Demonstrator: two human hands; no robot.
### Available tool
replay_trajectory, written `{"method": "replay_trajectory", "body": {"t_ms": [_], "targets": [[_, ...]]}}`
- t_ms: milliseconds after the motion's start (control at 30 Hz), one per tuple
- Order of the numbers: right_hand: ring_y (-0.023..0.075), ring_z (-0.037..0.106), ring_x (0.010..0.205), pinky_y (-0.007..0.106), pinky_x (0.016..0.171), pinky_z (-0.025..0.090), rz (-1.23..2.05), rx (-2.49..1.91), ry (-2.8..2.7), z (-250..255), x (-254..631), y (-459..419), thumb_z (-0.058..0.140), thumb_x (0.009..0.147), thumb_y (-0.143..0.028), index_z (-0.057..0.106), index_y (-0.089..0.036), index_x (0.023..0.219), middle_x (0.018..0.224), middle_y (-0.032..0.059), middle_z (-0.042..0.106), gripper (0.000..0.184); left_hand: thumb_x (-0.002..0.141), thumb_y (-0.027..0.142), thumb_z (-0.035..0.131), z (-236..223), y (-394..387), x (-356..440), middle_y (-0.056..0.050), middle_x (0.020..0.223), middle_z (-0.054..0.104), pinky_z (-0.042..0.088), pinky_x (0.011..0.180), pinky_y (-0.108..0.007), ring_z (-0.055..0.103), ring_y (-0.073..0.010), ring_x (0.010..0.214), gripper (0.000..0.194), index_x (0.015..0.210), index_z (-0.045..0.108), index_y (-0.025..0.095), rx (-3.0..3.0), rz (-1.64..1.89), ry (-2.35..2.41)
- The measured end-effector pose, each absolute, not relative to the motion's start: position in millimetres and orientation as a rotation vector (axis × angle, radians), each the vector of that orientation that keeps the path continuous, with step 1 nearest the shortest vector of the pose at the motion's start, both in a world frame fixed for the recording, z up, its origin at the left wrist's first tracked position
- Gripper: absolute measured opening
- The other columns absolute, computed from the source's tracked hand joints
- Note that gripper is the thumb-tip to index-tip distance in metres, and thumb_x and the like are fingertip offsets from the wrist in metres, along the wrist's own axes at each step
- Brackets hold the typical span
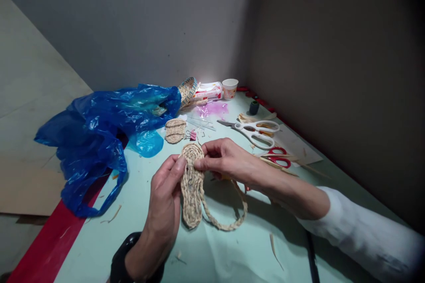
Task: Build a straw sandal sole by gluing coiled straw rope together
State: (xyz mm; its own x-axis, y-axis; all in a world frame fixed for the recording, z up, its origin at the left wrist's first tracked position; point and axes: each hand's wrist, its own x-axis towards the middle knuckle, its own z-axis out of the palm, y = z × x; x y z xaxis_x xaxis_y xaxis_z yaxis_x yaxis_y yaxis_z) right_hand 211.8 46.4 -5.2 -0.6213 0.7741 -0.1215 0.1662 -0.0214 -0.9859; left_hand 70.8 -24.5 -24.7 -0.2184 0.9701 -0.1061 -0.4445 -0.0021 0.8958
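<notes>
A long oval sole of coiled straw braid (191,192) is held upright above the table between both hands. My left hand (164,194) grips its left edge, thumb lying on the front face. On the upper right edge, my right hand (226,159) pinches it between thumb and fingers. A loose tail of straw braid (229,227) loops down from the sole's right side and curves back up under my right hand. Behind the sole lies a small woven straw piece (175,131) with dark lines across it, next to a pink binder clip (192,135).
A crumpled blue plastic bag (109,110) spreads at the left. White-handled scissors (254,131) and red-handled scissors (279,157) lie right, among straw strips. At the back stand a paper cup (230,89), a dark thread spool (254,107) and a small basket (188,90). Walls rise behind.
</notes>
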Motion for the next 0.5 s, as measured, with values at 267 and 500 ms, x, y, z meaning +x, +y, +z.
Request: {"method": "replay_trajectory", "body": {"t_ms": [267,500], "targets": [[0.0087,0.043,0.054,0.024,0.053,0.032,1.705,-0.902,-1.666,-2,222,56,0.072,0.078,-0.029,0.058,-0.017,0.066,0.058,-0.0054,0.051,0.023,0.085,0.045,0.069,-29,-24,62,-0.002,0.088,0.067,0.049,0.071,-0.025,0.059,-0.0163,0.082,0.027,0.086,0.069,0.019,0.706,1.465,1.103],[0.0071,0.043,0.053,0.024,0.054,0.034,1.762,-0.794,-1.441,4,235,65,0.081,0.072,-0.040,0.057,-0.016,0.068,0.061,-0.0063,0.049,0.034,0.060,0.031,0.091,-33,-14,44,0.004,0.072,0.060,0.044,0.061,-0.017,0.051,-0.0085,0.064,0.032,0.079,0.070,0.018,0.702,1.594,1.304]]}}
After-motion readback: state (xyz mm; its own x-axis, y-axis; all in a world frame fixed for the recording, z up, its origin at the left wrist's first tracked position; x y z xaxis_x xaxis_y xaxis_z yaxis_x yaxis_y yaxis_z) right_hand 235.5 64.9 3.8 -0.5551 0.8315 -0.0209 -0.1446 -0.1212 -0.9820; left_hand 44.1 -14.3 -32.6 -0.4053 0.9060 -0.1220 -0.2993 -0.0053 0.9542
